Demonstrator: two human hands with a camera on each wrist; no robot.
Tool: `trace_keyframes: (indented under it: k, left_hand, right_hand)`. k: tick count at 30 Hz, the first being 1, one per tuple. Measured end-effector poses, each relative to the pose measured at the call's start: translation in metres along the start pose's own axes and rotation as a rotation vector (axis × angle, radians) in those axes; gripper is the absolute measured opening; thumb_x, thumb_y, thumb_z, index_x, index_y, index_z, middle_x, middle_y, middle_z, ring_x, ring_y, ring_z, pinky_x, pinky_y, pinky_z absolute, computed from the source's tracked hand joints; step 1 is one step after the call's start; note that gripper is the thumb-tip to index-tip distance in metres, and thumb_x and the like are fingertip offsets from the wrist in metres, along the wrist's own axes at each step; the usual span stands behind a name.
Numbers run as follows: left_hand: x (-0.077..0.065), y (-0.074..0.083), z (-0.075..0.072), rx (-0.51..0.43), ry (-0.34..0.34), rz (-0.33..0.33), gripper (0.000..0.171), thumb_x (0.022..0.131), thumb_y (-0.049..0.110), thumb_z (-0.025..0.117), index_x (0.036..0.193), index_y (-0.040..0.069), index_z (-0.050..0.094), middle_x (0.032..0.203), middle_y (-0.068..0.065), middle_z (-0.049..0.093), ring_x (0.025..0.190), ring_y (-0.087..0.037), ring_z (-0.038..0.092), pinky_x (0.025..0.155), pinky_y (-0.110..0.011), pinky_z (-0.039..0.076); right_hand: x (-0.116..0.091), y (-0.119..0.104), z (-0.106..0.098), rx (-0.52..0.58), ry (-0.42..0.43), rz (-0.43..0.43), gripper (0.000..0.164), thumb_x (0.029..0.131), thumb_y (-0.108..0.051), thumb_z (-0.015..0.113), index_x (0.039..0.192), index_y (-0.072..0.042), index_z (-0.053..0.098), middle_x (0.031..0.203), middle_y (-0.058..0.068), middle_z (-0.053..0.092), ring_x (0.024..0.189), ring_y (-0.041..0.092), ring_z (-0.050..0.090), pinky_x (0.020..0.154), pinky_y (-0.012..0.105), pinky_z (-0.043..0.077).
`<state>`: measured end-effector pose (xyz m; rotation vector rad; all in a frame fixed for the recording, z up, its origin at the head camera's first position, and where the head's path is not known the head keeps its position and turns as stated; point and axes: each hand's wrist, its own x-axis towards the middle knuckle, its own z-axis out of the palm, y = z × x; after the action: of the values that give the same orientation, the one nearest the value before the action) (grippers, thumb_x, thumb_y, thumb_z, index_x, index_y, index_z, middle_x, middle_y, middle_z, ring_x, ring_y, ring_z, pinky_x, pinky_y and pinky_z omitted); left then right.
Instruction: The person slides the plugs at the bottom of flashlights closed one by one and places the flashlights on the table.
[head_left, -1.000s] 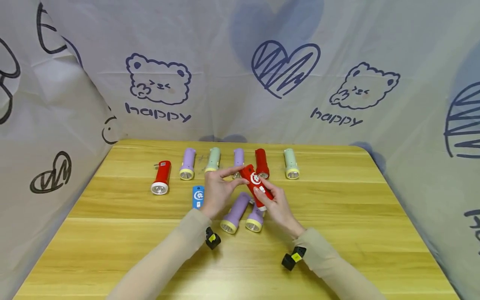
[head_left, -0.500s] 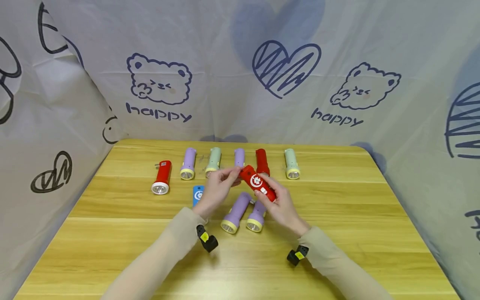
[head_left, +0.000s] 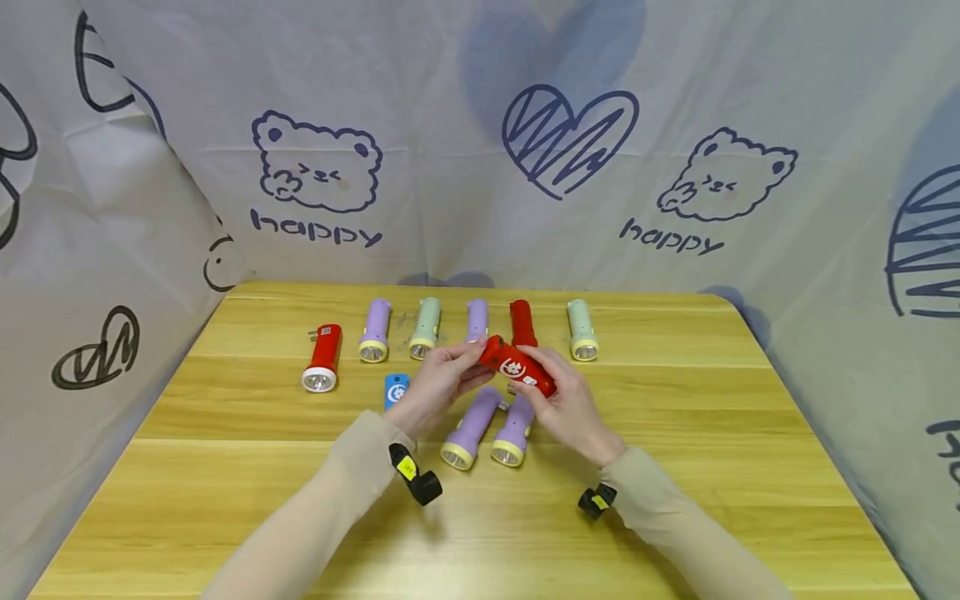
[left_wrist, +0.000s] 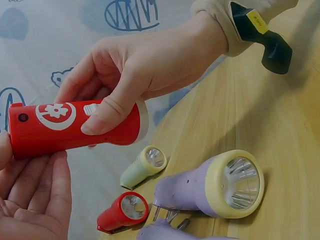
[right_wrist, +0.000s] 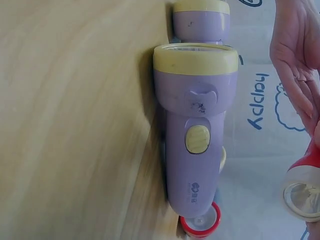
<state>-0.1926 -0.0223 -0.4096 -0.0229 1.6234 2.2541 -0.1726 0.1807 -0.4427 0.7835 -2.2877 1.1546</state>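
A red flashlight (head_left: 517,367) with a white flower emblem and a white head is held above the table. My right hand (head_left: 570,404) grips it near the head, thumb lying beside the switch in the left wrist view. My left hand (left_wrist: 37,195) holds the tail end, with fingers (left_wrist: 59,175) under the body and the thumb at its end. Just below the hands lie two purple flashlights (head_left: 472,425) with yellow rims, their plug prongs showing between them in the left wrist view. A blue flashlight (head_left: 396,389) is partly hidden behind my left forearm.
Along the back of the wooden table (head_left: 675,467) lie several flashlights, including a green one (head_left: 582,329), a purple one (head_left: 376,329) and a red one (head_left: 522,321). A red flashlight (head_left: 325,354) with a white head and exposed prongs lies at the left. A printed cloth stands behind.
The held red flashlight has turned from steep to nearly level, its white head going out of sight in the head view. My left hand has shifted round its tail end, and my right wrist has turned.
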Motion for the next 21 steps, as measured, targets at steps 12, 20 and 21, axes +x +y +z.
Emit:
trace_keyframes:
  k: [12, 20, 21]
  left_hand:
    - [0.0011, -0.0034, 0.0030, 0.079, 0.016, 0.003, 0.038, 0.106, 0.016, 0.052, 0.135, -0.008, 0.059, 0.141, -0.025, 0.058, 0.121, -0.029, 0.066, 0.098, -0.029, 0.057]
    - [-0.0004, 0.0027, 0.0020, 0.213, -0.044, 0.019, 0.039, 0.108, 0.017, 0.047, 0.136, -0.008, 0.058, 0.140, -0.026, 0.059, 0.126, -0.029, 0.063, 0.102, -0.030, 0.055]
    - [-0.0007, 0.0036, 0.0019, 0.230, -0.055, 0.027, 0.039, 0.108, 0.017, 0.046, 0.136, -0.009, 0.057, 0.140, -0.026, 0.059, 0.124, -0.027, 0.065, 0.101, -0.030, 0.055]
  right_hand:
    - [-0.0042, 0.0027, 0.0012, 0.000, 0.009, 0.007, 0.049, 0.081, 0.004, 0.079, 0.128, 0.003, 0.063, 0.118, 0.018, 0.070, 0.100, 0.029, 0.069, 0.084, 0.038, 0.061]
    - [-0.0026, 0.0013, -0.0026, -0.008, -0.038, 0.068, 0.048, 0.082, 0.002, 0.078, 0.128, 0.001, 0.063, 0.116, 0.016, 0.070, 0.099, 0.026, 0.068, 0.083, 0.035, 0.060]
    - [-0.0022, 0.0007, -0.0035, -0.009, -0.045, 0.074, 0.048, 0.082, 0.002, 0.078, 0.128, 0.000, 0.063, 0.116, 0.016, 0.069, 0.100, 0.026, 0.068, 0.083, 0.035, 0.061]
